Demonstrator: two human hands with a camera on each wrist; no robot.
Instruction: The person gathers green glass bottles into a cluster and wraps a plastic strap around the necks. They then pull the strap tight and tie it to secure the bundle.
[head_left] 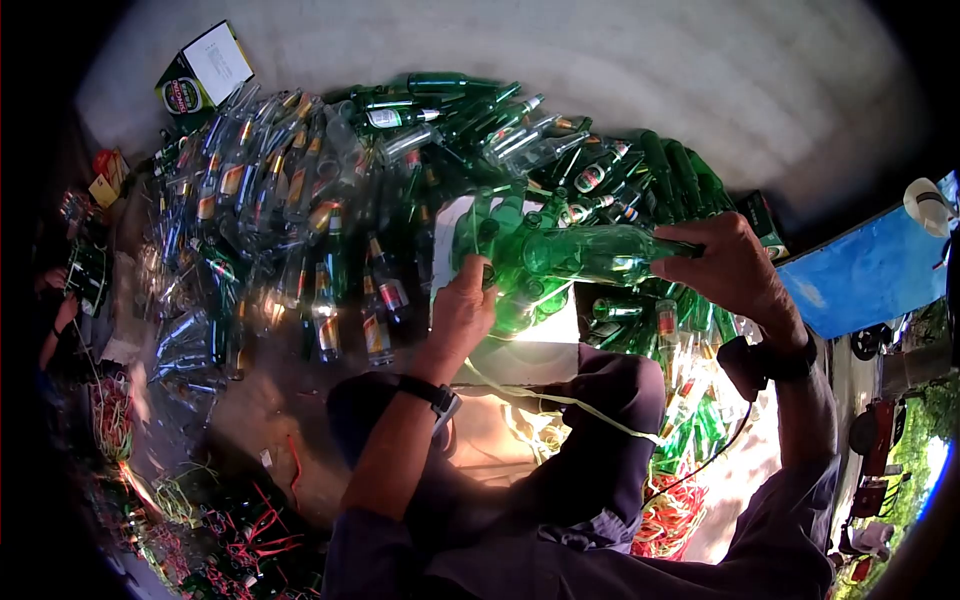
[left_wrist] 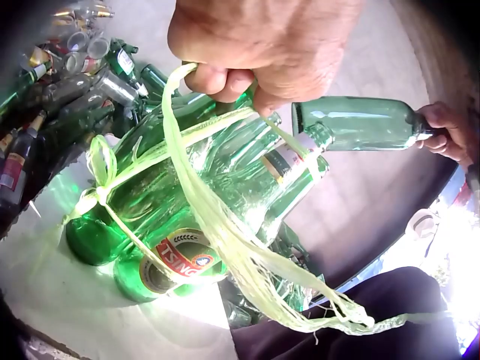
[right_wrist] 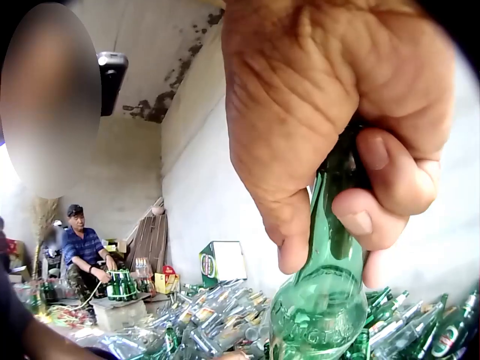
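Note:
My right hand (head_left: 725,265) grips an empty green glass bottle (head_left: 600,252) by its neck, fingers and thumb curled round it. The bottle lies sideways in the head view, its base reaching the bundle. My left hand (head_left: 465,305) curls over the top of a tied bundle of green bottles (left_wrist: 150,202), at the necks and binding; its fingertips are partly hidden. Pale green plastic twine (left_wrist: 217,217) passes round the bundle, is knotted at one side, and trails from under the left fingers toward my leg. A red and black label shows on one bundled bottle. The bundle rests on a white board (head_left: 540,365).
Heaped clear bottles (head_left: 240,180) lie at left, green ones (head_left: 500,115) behind. A beer carton (head_left: 205,70) stands by the wall. Red and pale twine (head_left: 670,520) lies near my right leg. Another person (right_wrist: 84,251) sits behind bottles. A blue sheet (head_left: 870,270) is at right.

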